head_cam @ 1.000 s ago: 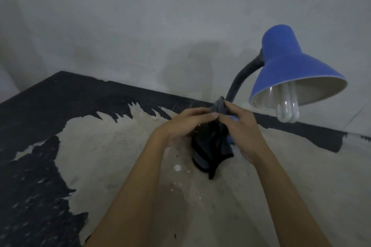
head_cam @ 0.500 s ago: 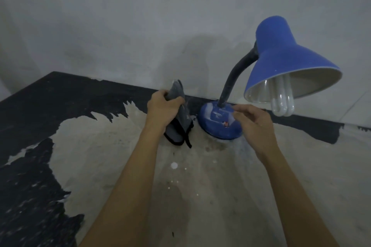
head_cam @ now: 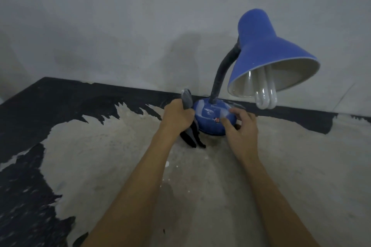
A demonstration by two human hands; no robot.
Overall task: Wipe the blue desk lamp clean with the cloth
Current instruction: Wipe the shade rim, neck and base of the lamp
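Observation:
The blue desk lamp stands at the back of the table against the wall. Its round blue base [head_cam: 210, 114] carries a black bendy neck [head_cam: 222, 74] and a blue shade [head_cam: 267, 52] with a white spiral bulb [head_cam: 265, 96] hanging out. My left hand [head_cam: 178, 116] grips a dark grey cloth [head_cam: 190, 136] at the base's left side; the cloth sticks up above the fist and hangs down to the table. My right hand [head_cam: 241, 126] rests on the base's right front, its fingers spread over the edge.
The table top [head_cam: 120, 156] is worn, with pale bare patches and flaking black paint on the left and along the back. A grey plaster wall [head_cam: 140, 26] rises right behind the lamp. The shade overhangs the table to the right.
My left hand has carried the cloth rightwards up against the lamp's base. My right hand has dropped onto the base's right front. A second ago both hands held the cloth together.

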